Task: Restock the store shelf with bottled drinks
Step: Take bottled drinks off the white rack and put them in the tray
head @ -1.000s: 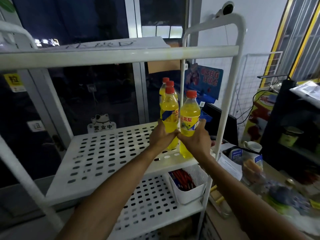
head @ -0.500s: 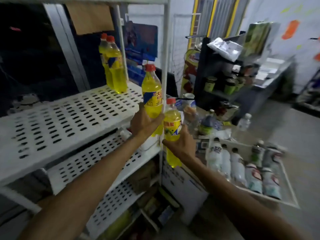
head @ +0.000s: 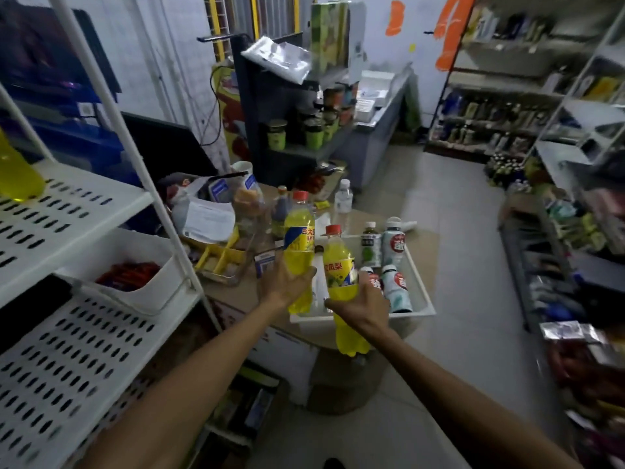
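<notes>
My left hand [head: 282, 286] grips a yellow drink bottle [head: 298, 238] with a red cap, held upright. Beside it my right hand [head: 363, 308] grips a second yellow bottle [head: 339, 269], a little lower. Both bottles hang over the near left part of a white tray [head: 421, 299] that holds several white and green bottled drinks [head: 393, 243]. The white perforated shelf [head: 67, 211] stands at the left, with part of a yellow bottle [head: 17, 177] on it at the frame edge.
A white bin [head: 142, 292] with red items sits on the lower shelf level. A cluttered counter with bags, a cup and a clear water bottle [head: 343, 198] lies behind the tray. Stocked store racks [head: 507, 106] line the right side, with grey floor between.
The two yellow bottles have come away from the shelf's front edge, rightward and down to above the tray. My view has swung right with them.
</notes>
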### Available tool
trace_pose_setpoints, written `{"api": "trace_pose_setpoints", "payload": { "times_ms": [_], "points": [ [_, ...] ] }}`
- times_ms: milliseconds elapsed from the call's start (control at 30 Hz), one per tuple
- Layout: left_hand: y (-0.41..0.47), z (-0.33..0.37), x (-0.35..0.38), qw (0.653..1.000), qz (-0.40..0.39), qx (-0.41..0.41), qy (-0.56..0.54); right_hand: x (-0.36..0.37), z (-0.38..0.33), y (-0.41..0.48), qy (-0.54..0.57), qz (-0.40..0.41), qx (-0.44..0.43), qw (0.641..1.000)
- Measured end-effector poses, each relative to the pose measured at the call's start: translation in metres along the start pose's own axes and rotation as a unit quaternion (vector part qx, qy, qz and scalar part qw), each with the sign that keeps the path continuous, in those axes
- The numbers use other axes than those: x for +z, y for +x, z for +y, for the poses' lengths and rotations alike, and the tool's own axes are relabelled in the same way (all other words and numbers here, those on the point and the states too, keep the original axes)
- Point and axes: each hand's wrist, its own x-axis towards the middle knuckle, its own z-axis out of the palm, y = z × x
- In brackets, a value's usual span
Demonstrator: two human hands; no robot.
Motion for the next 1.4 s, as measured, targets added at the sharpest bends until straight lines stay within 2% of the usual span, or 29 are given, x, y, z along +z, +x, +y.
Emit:
{"api": "trace_pose_setpoints", "payload": {
  "times_ms": [200,467,633,733,967,1033,1167,1300,1400],
  "points": [
    [0.026,0.040,0.051,0.998,-0.032,-0.015,0.048,-0.015,0.043,0.052,-0.011,-0.015,0.037,0.999],
    [0.048,0.040,0.088,0.986,-0.065,-0.065,0.142,-0.003,0.074,0.115,-0.011,-0.065,0.068,0.996],
    [0.051,0.036,0.105,0.972,-0.083,-0.095,0.199,0.026,0.074,0.137,0.011,-0.117,0.066,0.991],
    [0.054,0.043,0.111,0.961,-0.087,-0.097,0.245,0.036,0.072,0.145,-0.024,-0.166,0.066,0.984],
    [0.057,0.041,0.119,0.930,-0.059,-0.022,0.362,0.038,0.076,0.152,-0.061,-0.211,0.033,0.975],
    [0.059,0.036,0.119,0.932,-0.051,-0.019,0.359,0.038,0.073,0.152,-0.086,-0.213,0.017,0.973],
    [0.055,0.028,0.107,0.953,-0.017,0.011,0.301,0.040,0.071,0.154,-0.135,-0.189,0.041,0.972],
    [0.052,0.012,0.051,0.954,0.043,0.037,0.295,0.036,0.075,0.159,-0.139,-0.198,0.040,0.970],
    [0.049,-0.014,-0.013,0.948,0.140,0.047,0.283,0.035,0.066,0.160,-0.155,-0.189,0.020,0.970]
  ]
}}
